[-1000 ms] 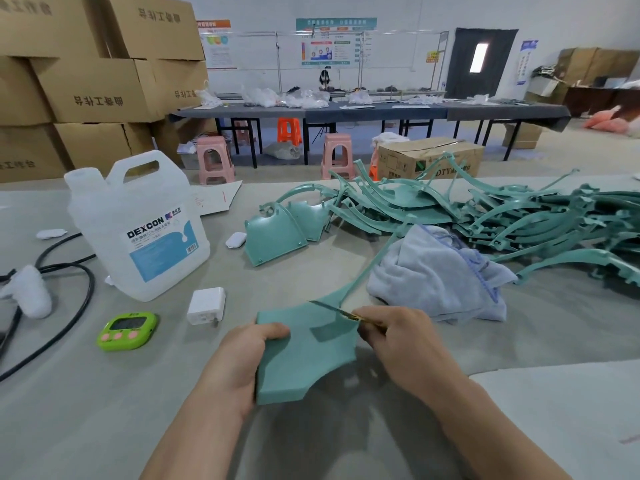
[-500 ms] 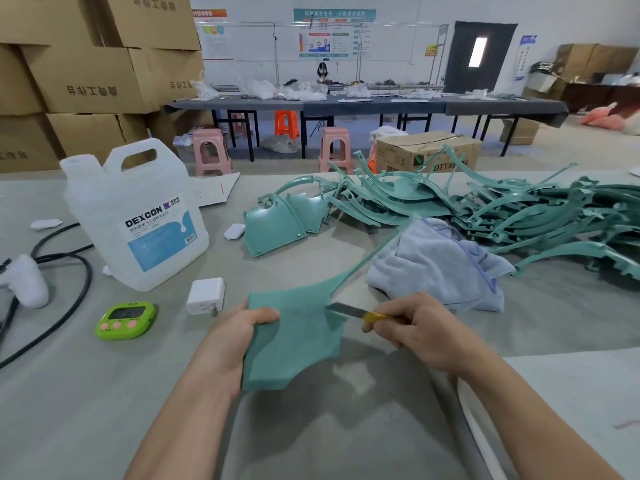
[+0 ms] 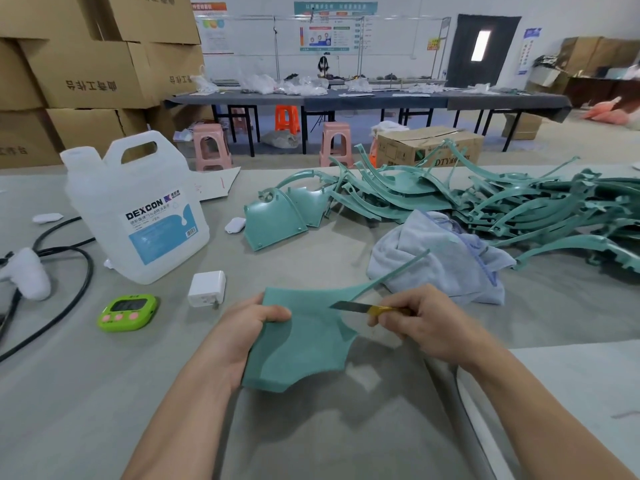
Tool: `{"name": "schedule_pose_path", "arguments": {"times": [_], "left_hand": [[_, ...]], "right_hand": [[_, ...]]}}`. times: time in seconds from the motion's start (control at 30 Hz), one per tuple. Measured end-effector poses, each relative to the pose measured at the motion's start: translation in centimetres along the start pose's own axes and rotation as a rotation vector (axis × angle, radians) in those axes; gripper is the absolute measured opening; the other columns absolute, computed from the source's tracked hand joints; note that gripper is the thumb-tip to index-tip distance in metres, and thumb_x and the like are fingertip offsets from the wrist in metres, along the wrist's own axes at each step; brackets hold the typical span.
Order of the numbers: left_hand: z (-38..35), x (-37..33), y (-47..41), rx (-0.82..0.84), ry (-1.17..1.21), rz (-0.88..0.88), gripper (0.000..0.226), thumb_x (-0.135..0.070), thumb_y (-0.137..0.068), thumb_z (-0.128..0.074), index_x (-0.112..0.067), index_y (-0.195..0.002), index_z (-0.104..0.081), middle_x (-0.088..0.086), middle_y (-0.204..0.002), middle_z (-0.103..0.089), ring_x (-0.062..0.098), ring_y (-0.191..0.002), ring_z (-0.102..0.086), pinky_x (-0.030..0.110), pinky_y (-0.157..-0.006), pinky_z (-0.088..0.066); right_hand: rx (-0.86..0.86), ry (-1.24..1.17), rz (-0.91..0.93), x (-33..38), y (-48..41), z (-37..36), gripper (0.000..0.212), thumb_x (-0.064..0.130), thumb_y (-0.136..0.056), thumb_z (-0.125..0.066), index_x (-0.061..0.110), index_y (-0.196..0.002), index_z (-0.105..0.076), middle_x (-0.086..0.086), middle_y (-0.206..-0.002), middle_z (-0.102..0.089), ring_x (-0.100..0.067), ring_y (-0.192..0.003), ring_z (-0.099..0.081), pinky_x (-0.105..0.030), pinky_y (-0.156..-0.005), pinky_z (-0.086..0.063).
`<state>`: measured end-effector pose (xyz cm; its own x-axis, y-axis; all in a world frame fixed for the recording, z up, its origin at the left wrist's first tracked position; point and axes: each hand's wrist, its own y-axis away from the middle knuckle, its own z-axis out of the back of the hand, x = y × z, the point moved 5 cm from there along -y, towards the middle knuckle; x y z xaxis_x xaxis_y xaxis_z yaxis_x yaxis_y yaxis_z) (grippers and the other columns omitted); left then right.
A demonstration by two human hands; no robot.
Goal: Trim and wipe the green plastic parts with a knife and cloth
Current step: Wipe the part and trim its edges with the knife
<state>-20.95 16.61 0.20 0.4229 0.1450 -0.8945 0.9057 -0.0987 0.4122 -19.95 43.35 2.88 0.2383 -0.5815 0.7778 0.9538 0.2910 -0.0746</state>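
Observation:
My left hand (image 3: 239,332) grips the left edge of a green plastic part (image 3: 298,344), a flat panel with a thin arm reaching up to the right. My right hand (image 3: 424,322) holds a knife (image 3: 360,307) with a yellow handle. Its blade lies against the part's right edge, where the arm begins. A grey-blue cloth (image 3: 440,258) lies crumpled on the table just beyond my right hand. A large pile of green parts (image 3: 485,206) fills the table's far right, with two shell-shaped pieces (image 3: 277,220) at its left end.
A white DEXCON jug (image 3: 138,209) stands at the left. Near it lie a white charger (image 3: 206,288), a green timer (image 3: 127,312) and black cables (image 3: 69,271). A white sheet (image 3: 571,382) covers the table's near right corner. Cardboard boxes (image 3: 86,74) stack at the back left.
The knife blade has slid down along the part's right edge, away from the arm's base. The part has tilted a little in my left hand. My head has shifted slightly.

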Motion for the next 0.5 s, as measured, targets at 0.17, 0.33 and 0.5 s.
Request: {"name": "schedule_pose_path", "arguments": {"times": [0.17,0.33,0.5], "left_hand": [[-0.1,-0.1,0.2,-0.002,-0.013,-0.012,0.027,0.002,-0.089,-0.057,-0.011,-0.107,-0.072,0.023,-0.1,-0.075,0.039,-0.079,-0.074,0.047,-0.063,-0.061],[-0.2,-0.3,0.3,-0.069,0.113,-0.019,0.024,0.001,-0.09,-0.055,-0.012,-0.106,-0.068,0.02,-0.09,-0.077,0.034,-0.063,-0.074,0.039,-0.048,-0.057],[-0.4,-0.1,0.3,-0.139,0.172,-0.014,0.023,-0.005,-0.091,-0.058,-0.012,-0.11,-0.069,0.017,-0.089,-0.077,0.031,-0.064,-0.073,0.036,-0.049,-0.057]], "right_hand": [[0.163,0.124,-0.019,-0.1,0.7,-0.1,0.018,0.032,-0.089,-0.071,0.048,-0.088,-0.079,0.006,-0.065,-0.067,-0.003,-0.057,-0.05,-0.025,-0.057,-0.041],[0.014,0.072,-0.026,-0.2,0.3,0.3,0.023,0.025,-0.094,-0.07,0.046,-0.089,-0.079,0.009,-0.06,-0.064,-0.003,-0.054,-0.05,-0.021,-0.056,-0.043],[0.028,-0.037,-0.011,0.2,0.5,-0.2,0.02,0.024,-0.096,-0.069,0.04,-0.092,-0.08,0.006,-0.06,-0.066,-0.003,-0.053,-0.052,-0.016,-0.054,-0.043]]}}
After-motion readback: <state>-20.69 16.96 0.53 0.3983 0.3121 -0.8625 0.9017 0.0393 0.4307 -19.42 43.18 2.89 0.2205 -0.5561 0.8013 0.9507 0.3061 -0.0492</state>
